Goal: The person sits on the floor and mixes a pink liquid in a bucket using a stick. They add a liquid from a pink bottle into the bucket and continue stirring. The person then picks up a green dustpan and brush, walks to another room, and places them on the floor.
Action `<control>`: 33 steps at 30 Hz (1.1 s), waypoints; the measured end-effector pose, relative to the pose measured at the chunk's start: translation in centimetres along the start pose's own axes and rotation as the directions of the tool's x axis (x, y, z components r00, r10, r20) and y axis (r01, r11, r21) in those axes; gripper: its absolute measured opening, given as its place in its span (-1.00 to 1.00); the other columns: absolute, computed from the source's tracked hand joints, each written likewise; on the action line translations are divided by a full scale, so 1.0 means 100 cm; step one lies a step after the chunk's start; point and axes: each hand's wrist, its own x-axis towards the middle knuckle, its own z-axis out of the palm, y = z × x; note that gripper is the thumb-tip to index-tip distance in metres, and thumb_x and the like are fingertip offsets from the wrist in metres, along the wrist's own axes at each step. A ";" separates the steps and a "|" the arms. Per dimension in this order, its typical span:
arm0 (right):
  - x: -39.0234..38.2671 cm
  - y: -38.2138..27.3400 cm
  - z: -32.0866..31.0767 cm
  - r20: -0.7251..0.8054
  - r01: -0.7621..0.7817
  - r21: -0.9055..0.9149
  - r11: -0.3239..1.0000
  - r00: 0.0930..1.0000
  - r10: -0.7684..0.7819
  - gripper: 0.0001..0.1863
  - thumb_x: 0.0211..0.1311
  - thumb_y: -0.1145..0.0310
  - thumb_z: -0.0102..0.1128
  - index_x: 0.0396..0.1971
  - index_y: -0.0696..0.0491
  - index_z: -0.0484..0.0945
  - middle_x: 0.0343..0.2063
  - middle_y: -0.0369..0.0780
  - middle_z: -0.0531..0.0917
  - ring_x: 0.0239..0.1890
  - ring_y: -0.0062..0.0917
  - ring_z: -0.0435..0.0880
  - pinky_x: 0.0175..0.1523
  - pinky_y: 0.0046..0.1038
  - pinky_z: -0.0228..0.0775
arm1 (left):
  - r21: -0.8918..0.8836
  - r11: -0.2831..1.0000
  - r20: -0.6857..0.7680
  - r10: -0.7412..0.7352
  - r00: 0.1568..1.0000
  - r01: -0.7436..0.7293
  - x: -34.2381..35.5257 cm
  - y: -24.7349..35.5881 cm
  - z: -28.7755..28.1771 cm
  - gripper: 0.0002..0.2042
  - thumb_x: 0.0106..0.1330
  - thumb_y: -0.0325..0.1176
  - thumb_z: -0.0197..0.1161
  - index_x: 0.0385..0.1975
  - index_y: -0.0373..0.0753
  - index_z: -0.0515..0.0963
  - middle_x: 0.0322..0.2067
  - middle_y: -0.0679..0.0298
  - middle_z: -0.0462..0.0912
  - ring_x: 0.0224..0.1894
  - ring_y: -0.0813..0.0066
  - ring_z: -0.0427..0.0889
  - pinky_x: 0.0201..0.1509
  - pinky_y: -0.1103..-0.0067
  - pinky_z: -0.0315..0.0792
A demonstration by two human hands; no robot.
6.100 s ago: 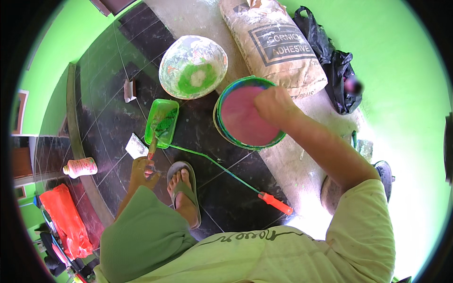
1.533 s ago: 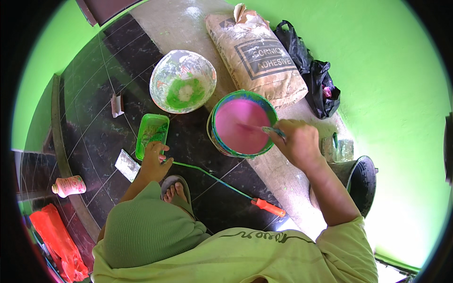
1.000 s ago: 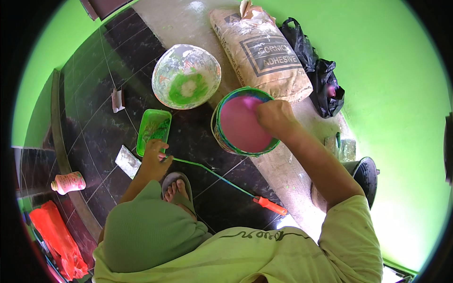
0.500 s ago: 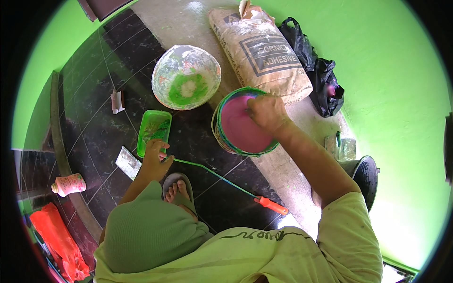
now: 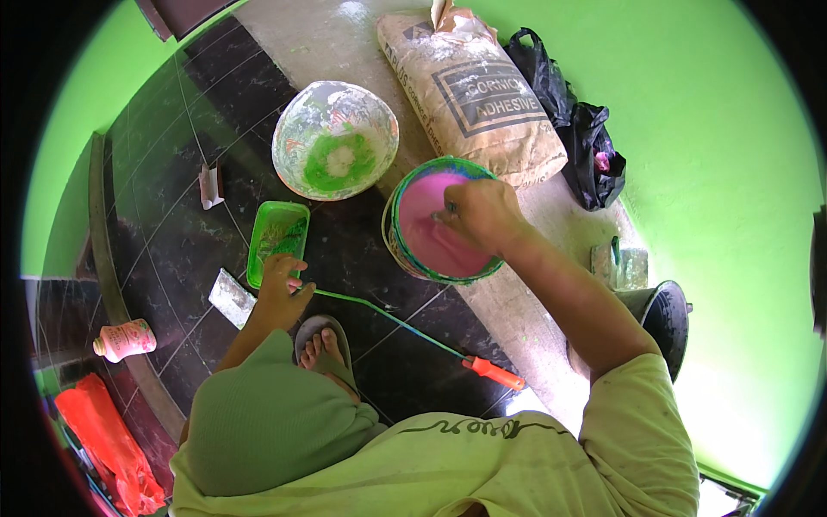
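1. Pink paint (image 5: 444,252), centre of the frame: wet, smooth, slightly glossy.
2. Bucket (image 5: 393,246) around it: plastic-looking, rim smeared with paint.
3. Bowl (image 5: 297,129), upper left of centre: rough, paint-caked inside.
4. Sack (image 5: 469,47), top centre: matt, creased paper, powder-dusted.
5. Bags (image 5: 586,172), upper right: thin, glossy, crinkled plastic.
6. Floor tiles (image 5: 345,233), left half: smooth, polished.
7. Trouser leg (image 5: 267,422), lower left: ribbed, matt cloth.

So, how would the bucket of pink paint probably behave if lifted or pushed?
The bucket would likely feel heavy, since a broad pool of pink paint shows inside, though its depth is hard to judge. Being open-topped, it could slosh or spill if jolted. Its paint-smeared rim might be slippery to grip.
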 end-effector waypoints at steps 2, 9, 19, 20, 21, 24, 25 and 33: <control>0.010 0.007 0.005 -0.079 0.027 -0.082 0.996 0.996 -0.034 -0.74 0.13 0.08 0.36 -0.47 -0.03 0.67 -0.48 -0.14 0.71 -0.35 -0.15 0.73 -0.21 -0.14 0.55 | 0.012 1.000 0.018 -0.009 1.000 0.008 0.000 0.003 -0.001 -0.59 0.18 -0.53 0.41 0.03 -0.29 0.48 0.12 0.08 0.37 -0.17 0.33 0.63 -0.08 0.47 0.59; 0.001 0.020 0.000 0.185 -0.056 -0.294 0.954 0.976 0.114 -0.81 0.20 0.25 0.17 -0.38 -0.04 0.73 -0.38 -0.14 0.77 -0.20 -0.30 0.79 -0.16 -0.22 0.61 | 0.010 0.999 0.019 -0.032 0.999 0.032 -0.006 -0.005 -0.004 -0.59 0.18 -0.53 0.40 0.04 -0.28 0.48 0.11 0.09 0.39 -0.17 0.34 0.63 -0.08 0.48 0.59; -0.007 0.000 0.004 0.091 -0.028 0.052 0.998 0.996 0.023 -0.72 0.09 0.09 0.36 -0.46 0.01 0.67 -0.46 -0.12 0.72 -0.30 -0.16 0.74 -0.17 -0.15 0.56 | -0.033 0.999 -0.010 -0.012 1.000 0.012 0.001 -0.006 0.002 -0.60 0.13 -0.50 0.43 -0.02 -0.25 0.51 0.05 0.10 0.40 -0.18 0.32 0.61 -0.15 0.46 0.56; -0.002 0.001 0.006 0.025 -0.011 0.072 0.997 1.000 0.009 -0.71 0.08 0.08 0.38 -0.46 0.01 0.67 -0.46 -0.12 0.71 -0.30 -0.16 0.73 -0.17 -0.14 0.55 | -0.030 0.999 -0.010 -0.013 1.000 0.012 0.001 -0.005 0.003 -0.61 0.13 -0.50 0.43 -0.02 -0.25 0.51 0.05 0.11 0.40 -0.18 0.32 0.61 -0.15 0.46 0.56; 0.002 0.003 0.008 0.012 -0.015 0.010 1.000 1.000 0.014 -0.72 0.08 0.09 0.38 -0.45 0.01 0.66 -0.47 -0.12 0.71 -0.31 -0.16 0.73 -0.18 -0.14 0.55 | -0.037 0.999 -0.009 -0.009 1.000 0.008 0.000 -0.004 0.003 -0.61 0.13 -0.50 0.43 -0.02 -0.25 0.51 0.05 0.11 0.40 -0.18 0.32 0.61 -0.15 0.46 0.56; 0.012 0.012 0.012 -0.061 0.028 -0.123 0.992 0.997 -0.036 -0.78 0.12 0.13 0.33 -0.43 -0.02 0.66 -0.47 -0.13 0.72 -0.30 -0.20 0.75 -0.19 -0.14 0.55 | 0.009 1.000 0.026 -0.028 0.999 0.028 -0.001 -0.004 0.000 -0.59 0.18 -0.52 0.40 0.04 -0.29 0.47 0.10 0.10 0.37 -0.18 0.35 0.62 -0.09 0.49 0.58; 0.012 0.016 0.011 -0.045 0.039 -0.167 0.985 0.998 -0.047 -0.81 0.16 0.17 0.27 -0.40 -0.04 0.68 -0.45 -0.14 0.73 -0.27 -0.23 0.76 -0.17 -0.15 0.56 | 0.009 1.000 0.027 -0.027 0.999 0.027 -0.002 -0.005 -0.001 -0.59 0.19 -0.52 0.39 0.04 -0.30 0.47 0.10 0.09 0.37 -0.17 0.35 0.63 -0.09 0.49 0.58; -0.011 0.018 -0.008 0.251 -0.050 -0.212 0.976 0.963 0.104 -0.80 0.19 0.23 0.18 -0.40 -0.04 0.74 -0.39 -0.16 0.76 -0.22 -0.26 0.78 -0.10 -0.20 0.61 | 0.028 0.999 0.007 -0.039 0.999 0.038 -0.007 -0.009 -0.005 -0.58 0.18 -0.52 0.41 0.05 -0.30 0.46 0.13 0.08 0.38 -0.17 0.35 0.63 -0.08 0.48 0.58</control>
